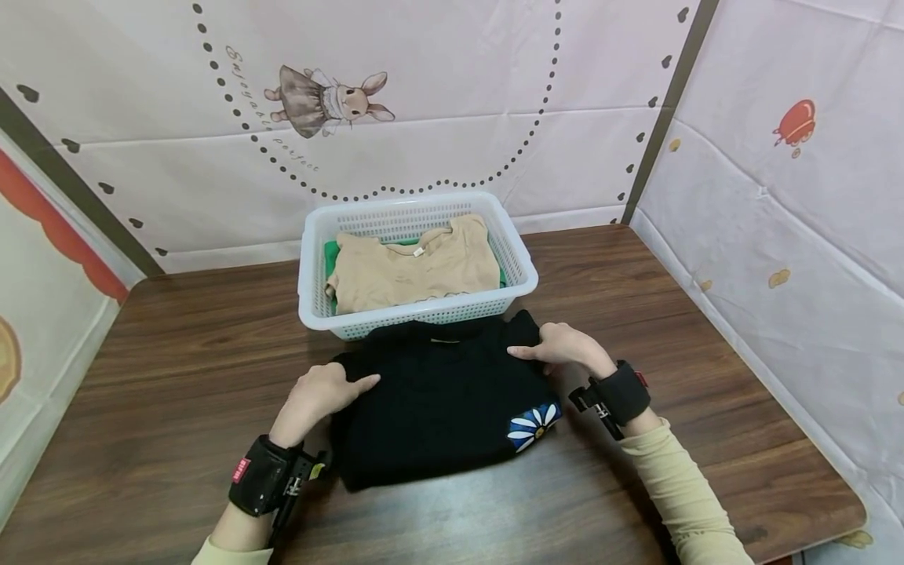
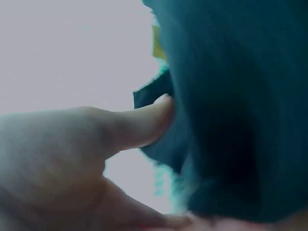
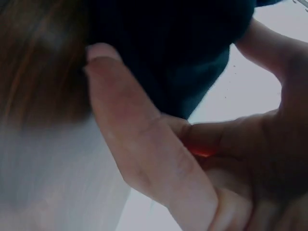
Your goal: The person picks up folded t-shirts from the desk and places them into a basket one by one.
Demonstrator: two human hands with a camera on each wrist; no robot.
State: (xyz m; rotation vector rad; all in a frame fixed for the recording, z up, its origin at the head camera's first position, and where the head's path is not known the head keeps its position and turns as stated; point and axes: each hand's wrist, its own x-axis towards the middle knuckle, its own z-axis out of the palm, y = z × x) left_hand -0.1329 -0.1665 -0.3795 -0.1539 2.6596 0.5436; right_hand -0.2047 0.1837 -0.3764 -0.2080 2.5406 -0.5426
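Note:
A folded black shirt [image 1: 438, 400] with a white daisy patch on blue [image 1: 533, 426] is held between both hands, in front of the basket. My left hand [image 1: 321, 396] grips its left side, thumb on top and fingers underneath. On the opposite side my right hand [image 1: 565, 347] pinches the cloth near the upper corner. The left wrist view shows the thumb [image 2: 139, 122] pressed against the dark fabric [image 2: 231, 96]. Fingers [image 3: 139, 125] curl under the shirt in the right wrist view. The shirt appears raised off the table, its far edge close to the basket's front rim.
A white plastic basket [image 1: 519, 271] stands at the back of the brown wooden table [image 1: 205, 377]. Inside lie a beige shirt [image 1: 417, 271] and green cloth [image 1: 330, 255] beneath it. Printed cloth walls [image 1: 452, 102] enclose the table's back and sides.

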